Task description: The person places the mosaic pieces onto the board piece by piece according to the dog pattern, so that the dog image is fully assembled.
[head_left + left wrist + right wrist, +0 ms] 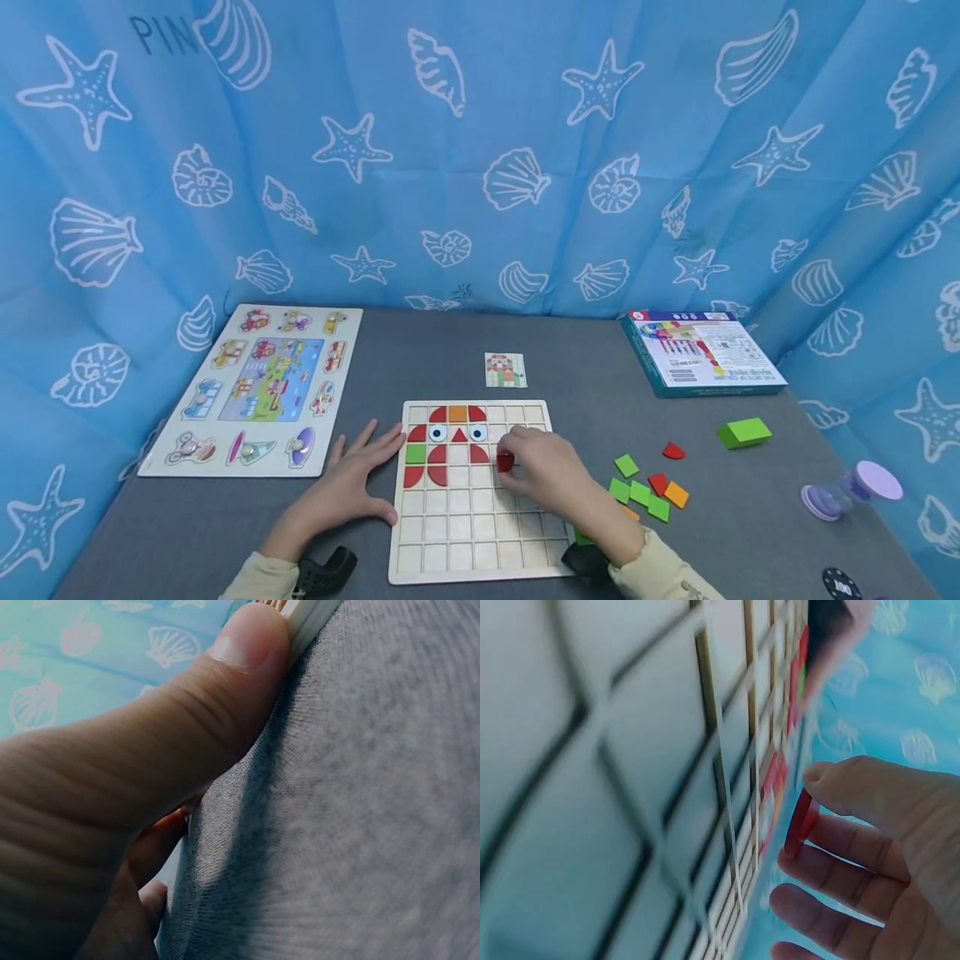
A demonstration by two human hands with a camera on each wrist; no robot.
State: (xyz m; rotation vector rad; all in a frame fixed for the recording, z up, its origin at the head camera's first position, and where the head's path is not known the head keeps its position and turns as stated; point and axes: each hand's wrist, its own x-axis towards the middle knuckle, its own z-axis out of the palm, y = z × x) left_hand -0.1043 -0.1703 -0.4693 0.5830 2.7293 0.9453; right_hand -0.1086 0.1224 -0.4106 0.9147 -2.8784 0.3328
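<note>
My right hand [543, 469] pinches a red tile [801, 825] between thumb and fingertips, just over the right part of the wooden grid board [471, 575]. Against the board's left edge rests my left hand [352, 479], fingers spread and fairly straight, the thumb [251, 637] touching the rim. Red quarter-round tiles, an orange tile [457, 414], a green tile [416, 453] and two eye tiles [438, 433] fill cells in the upper rows. Behind the board lies a small pattern card [506, 370] with a coloured figure on a grid.
Loose green tiles [625, 465], orange tiles [677, 494] and red tiles [673, 451] lie right of the board. Farther right are a green block [744, 432], a flat box [705, 354] and a purple-ended object [851, 492]. A knobbed picture puzzle [176, 454] lies left.
</note>
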